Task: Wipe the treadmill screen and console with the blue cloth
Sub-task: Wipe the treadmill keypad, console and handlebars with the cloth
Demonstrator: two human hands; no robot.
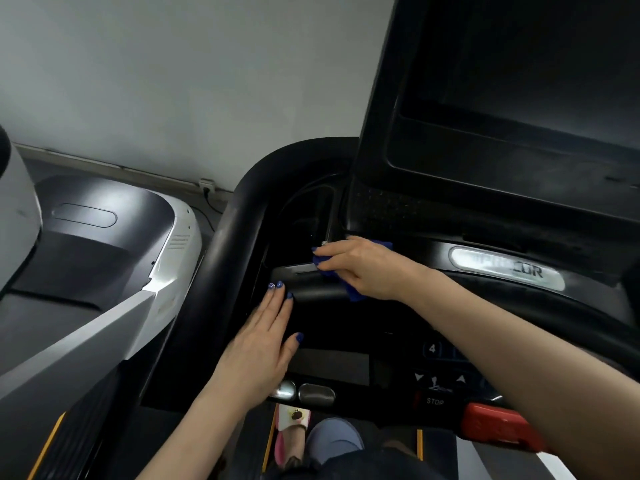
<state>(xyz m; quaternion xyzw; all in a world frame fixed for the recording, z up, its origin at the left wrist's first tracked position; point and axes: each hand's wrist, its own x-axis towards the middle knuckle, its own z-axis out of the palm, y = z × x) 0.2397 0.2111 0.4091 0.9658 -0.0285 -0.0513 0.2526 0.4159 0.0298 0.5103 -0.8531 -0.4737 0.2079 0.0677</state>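
Honestly, the blue cloth (320, 263) is mostly buried under the right hand (360, 268), which grips it against the console (322, 289) left of the dark screen (519, 64). Left hand (263, 344) lies flat, fingers straight, holding nothing. Logo plate (507, 268) is too blurry to read.

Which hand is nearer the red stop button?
Right. The red stop button sits under the right forearm, but the right hand grips the blue cloth well above it. The left hand rests flat, farther left.
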